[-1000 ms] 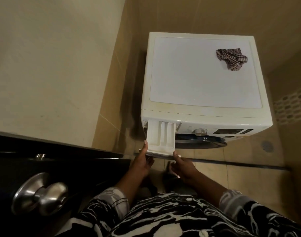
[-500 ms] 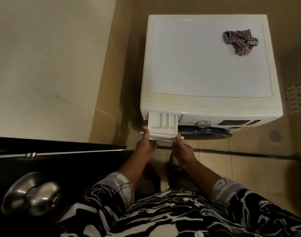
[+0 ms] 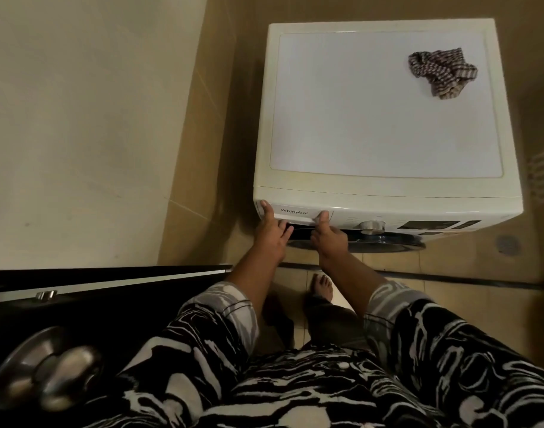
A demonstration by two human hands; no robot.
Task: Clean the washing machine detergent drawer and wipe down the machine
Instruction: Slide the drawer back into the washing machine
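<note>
Moved: the detergent drawer stuck out of the front half a second ago. It now sits pushed home, its face flush with the panel, and both my hands have followed it in.
Left hand: thumb flat against the drawer's left end, fingers loosely spread below it, gripping nothing.
Right hand: thumb pressing the drawer's right end. My fingers are tucked under the lip, so I cannot tell whether they hook it.
Drawer place: top left of the washing machine front, left of the dial.
Drawer axis: the face runs left to right and looks toward me. I judge that the body lies front to back inside.
Done: the drawer is reseated. Its inside is hidden, so I cannot see whether it is clean.
Left: I judge the wipe-down is still to do. The checked cloth lies crumpled at the lid's far right, well apart from my hands.
</note>
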